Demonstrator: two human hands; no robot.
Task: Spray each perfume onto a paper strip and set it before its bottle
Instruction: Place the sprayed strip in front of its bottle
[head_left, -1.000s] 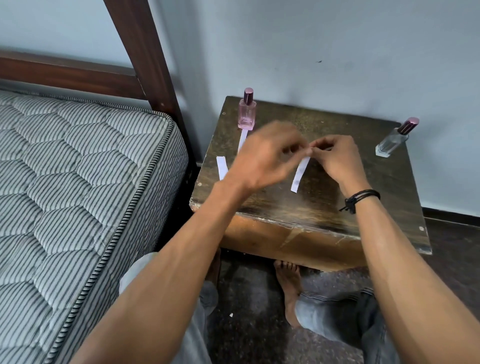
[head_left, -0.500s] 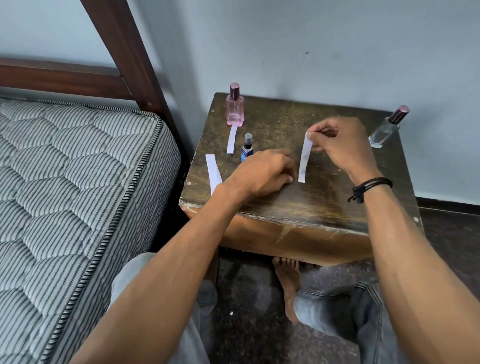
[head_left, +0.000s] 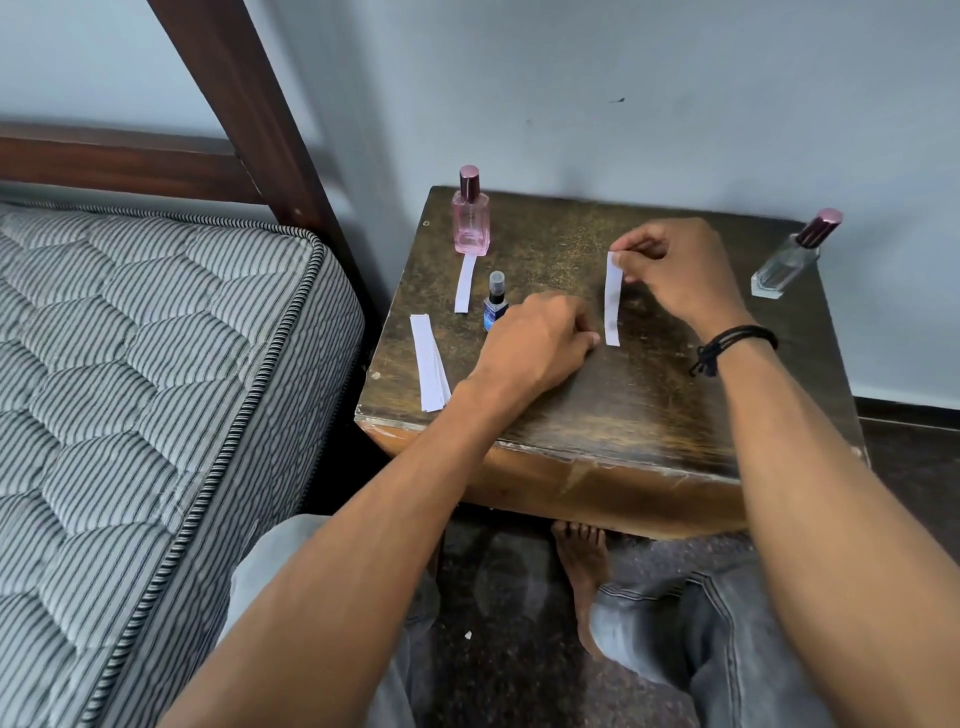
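Right hand (head_left: 670, 275): fingertips pinch the paper strip (head_left: 613, 299) at its far end, long axis toward the person. Left hand (head_left: 537, 345): fingers curled under (contents hidden), beside the strip's near end. Small blue bottle (head_left: 494, 304) stands upright just left; left hand nearer.

One camera rides on the person's head, close before the wooden table (head_left: 649, 395), looking forward and down onto its top. It takes in the mattress (head_left: 156, 364) left of the table, the wall (head_left: 623, 130) behind, the left hand (head_left: 535, 343) and right hand (head_left: 675, 275) over it.
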